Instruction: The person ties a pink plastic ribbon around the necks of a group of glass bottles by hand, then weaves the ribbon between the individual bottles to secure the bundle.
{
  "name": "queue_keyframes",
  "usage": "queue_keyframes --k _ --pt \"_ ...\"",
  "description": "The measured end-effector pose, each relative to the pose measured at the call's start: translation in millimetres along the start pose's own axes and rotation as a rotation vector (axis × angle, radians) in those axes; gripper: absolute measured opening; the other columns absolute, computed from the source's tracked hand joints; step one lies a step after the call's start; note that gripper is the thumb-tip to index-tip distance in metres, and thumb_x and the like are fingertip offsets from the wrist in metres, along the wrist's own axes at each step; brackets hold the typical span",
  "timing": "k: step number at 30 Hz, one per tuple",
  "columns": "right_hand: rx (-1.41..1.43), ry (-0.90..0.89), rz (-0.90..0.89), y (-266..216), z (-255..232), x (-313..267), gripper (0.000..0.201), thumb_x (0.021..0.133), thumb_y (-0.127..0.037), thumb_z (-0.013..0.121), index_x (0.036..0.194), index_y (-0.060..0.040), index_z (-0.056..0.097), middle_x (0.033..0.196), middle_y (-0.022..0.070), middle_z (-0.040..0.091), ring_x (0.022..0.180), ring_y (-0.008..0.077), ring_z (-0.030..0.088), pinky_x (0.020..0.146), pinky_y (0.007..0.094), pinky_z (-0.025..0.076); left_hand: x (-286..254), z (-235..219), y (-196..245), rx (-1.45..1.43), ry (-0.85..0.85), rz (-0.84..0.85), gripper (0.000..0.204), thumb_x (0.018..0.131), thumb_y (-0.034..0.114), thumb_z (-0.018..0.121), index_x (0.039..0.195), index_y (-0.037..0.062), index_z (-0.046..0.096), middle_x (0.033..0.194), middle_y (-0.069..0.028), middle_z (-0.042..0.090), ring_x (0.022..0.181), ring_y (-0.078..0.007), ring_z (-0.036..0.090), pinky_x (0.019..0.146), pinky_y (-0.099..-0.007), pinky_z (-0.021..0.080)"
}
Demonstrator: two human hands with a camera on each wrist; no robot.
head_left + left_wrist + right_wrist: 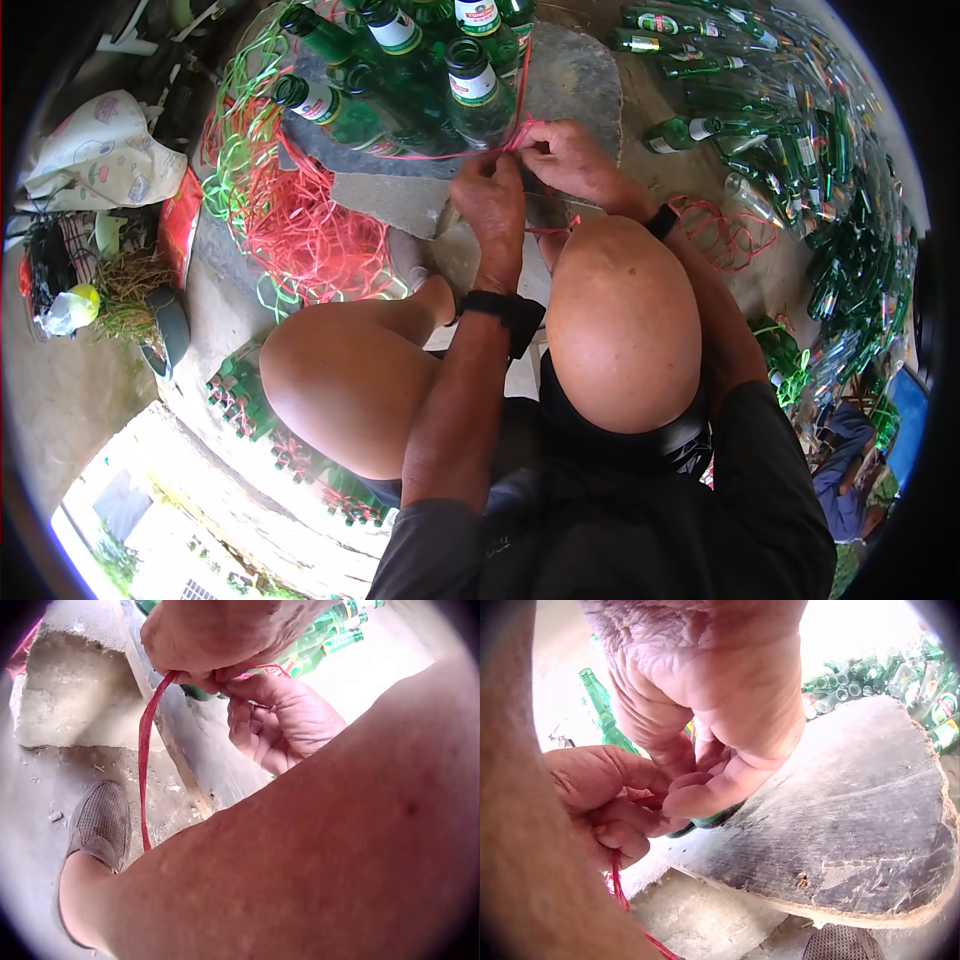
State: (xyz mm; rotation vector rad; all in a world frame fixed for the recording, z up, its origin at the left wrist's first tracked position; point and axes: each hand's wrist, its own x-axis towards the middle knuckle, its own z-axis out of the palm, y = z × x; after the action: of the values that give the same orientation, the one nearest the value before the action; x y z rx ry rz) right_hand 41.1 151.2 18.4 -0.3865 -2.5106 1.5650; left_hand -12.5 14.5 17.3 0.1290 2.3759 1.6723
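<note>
Several green glass bottles (484,110) with white labels stand bunched on a grey stone slab (570,85). A red plastic strip (430,156) runs round the bunch near its base. At the near right corner of the bunch, my left hand (490,200) and right hand (575,160) meet, both pinching the strip. In the left wrist view, a loose end of red strip (144,750) hangs down from the left hand (225,634). The right wrist view has the fingers of the right hand (712,697) touching those of the left; they hide part of the strip.
A heap of red and green plastic strips (310,235) lies left of the slab. Many loose bottles (800,150) are piled on the right. Red strip (725,235) lies beside my right forearm. My knees (625,320) rise close below the hands. Bundled bottles (300,455) stand behind at lower left.
</note>
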Motion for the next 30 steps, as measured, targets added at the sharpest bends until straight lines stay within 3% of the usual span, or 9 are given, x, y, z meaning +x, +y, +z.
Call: queue_keyframes --k 5,9,11,14,17,21,23,26,30 --pt "-0.055 0.048 -0.101 3.7 2.2 -0.2 0.011 0.088 -0.003 0.066 0.097 -0.0010 0.072 0.071 0.0116 0.064 0.063 0.0153 0.059 0.060 0.0343 0.049 -1.2 2.9 3.8 -0.029 0.036 -0.110 0.026 0.081 0.011 0.065 0.092 -0.0112 0.075 0.082 -0.0270 0.074 0.074 -0.0321 0.073 0.074 -0.0424 0.055" --pt "-0.038 0.028 -0.089 2.4 -1.2 -3.4 0.012 0.088 -0.001 0.064 0.098 -0.0002 0.072 0.071 0.0106 0.065 0.064 0.0142 0.060 0.059 0.0333 0.049 -1.4 4.7 1.5 -0.059 0.024 -0.116 0.026 0.080 0.011 0.066 0.091 -0.0111 0.075 0.082 -0.0283 0.073 0.074 -0.0330 0.072 0.073 -0.0425 0.055" --pt "0.005 -0.055 0.019 -1.0 -5.9 -4.6 0.015 0.091 -0.001 0.063 0.103 -0.0003 0.072 0.077 0.0085 0.069 0.066 0.0124 0.063 0.060 0.0307 0.052 1.3 6.6 -4.1 -0.103 0.023 -0.108 0.027 0.081 0.016 0.074 0.088 -0.0104 0.074 0.074 -0.0064 0.068 0.066 -0.0114 0.056 0.057 -0.0320 0.046" --pt "0.208 -0.109 0.166 6.9 -4.8 -5.2 0.017 0.095 -0.005 0.061 0.107 -0.0003 0.071 0.086 0.0052 0.071 0.069 0.0110 0.066 0.062 0.0280 0.055 2.1 7.2 -5.2 -0.310 -0.022 -0.286 0.024 0.082 0.014 0.077 0.091 -0.0071 0.073 0.074 -0.0044 0.066 0.059 -0.0093 0.053 0.049 -0.0291 0.040" --pt "0.489 -0.165 0.344 -13.9 -14.2 -8.8 0.018 0.100 -0.012 0.060 0.110 -0.0012 0.071 0.092 0.0030 0.072 0.072 0.0098 0.066 0.063 0.0260 0.057 4.2 1.0 1.7 -0.485 -0.104 -0.428 0.021 0.084 0.012 0.078 0.096 -0.0035 0.072 0.076 -0.0036 0.066 0.053 -0.0087 0.051 0.045 -0.0264 0.035" --pt "0.561 -0.238 0.360 -3.0 -14.6 -11.6 0.021 0.102 -0.017 0.060 0.110 -0.0022 0.072 0.093 0.0020 0.072 0.072 0.0084 0.066 0.061 0.0245 0.056 8.9 -8.5 5.9 -0.515 -0.182 -0.509 0.021 0.086 0.011 0.077 0.100 -0.0027 0.071 0.079 -0.0039 0.066 0.050 -0.0088 0.049 0.042 -0.0260 0.033" --pt "0.685 -0.266 0.502 12.8 -10.5 -8.7 0.021 0.102 -0.019 0.061 0.111 -0.0030 0.072 0.095 0.0019 0.072 0.071 0.0075 0.064 0.060 0.0237 0.055 10.6 -9.6 8.8 -0.497 -0.196 -0.556 0.018 0.085 0.008 0.075 0.099 -0.0026 0.071 0.078 -0.0038 0.064 0.047 -0.0080 0.045 0.040 -0.0260 0.029" --pt "0.714 -0.242 0.521 6.9 -11.3 -7.6 0.020 0.103 -0.020 0.062 0.109 -0.0031 0.071 0.092 0.0019 0.071 0.069 0.0087 0.064 0.058 0.0237 0.053 17.6 -11.9 10.3 -0.506 -0.231 -0.616 0.022 0.080 0.005 0.073 0.096 -0.0096 0.069 0.082 -0.0130 0.071 0.045 -0.0099 0.045 0.041 -0.0270 0.028" --pt "0.720 -0.298 0.540 15.4 -10.6 -3.5 0.027 0.099 -0.032 0.067 0.106 -0.0064 0.071 0.083 0.0001 0.067 0.069 0.0119 0.065 0.062 0.0271 0.052 24.9 -16.0 4.8 -0.538 -0.311 -0.653 0.020 0.079 0.004 0.073 0.094 -0.0088 0.069 0.082 -0.0139 0.070 0.044 -0.0092 0.042 0.040 -0.0270 0.027"
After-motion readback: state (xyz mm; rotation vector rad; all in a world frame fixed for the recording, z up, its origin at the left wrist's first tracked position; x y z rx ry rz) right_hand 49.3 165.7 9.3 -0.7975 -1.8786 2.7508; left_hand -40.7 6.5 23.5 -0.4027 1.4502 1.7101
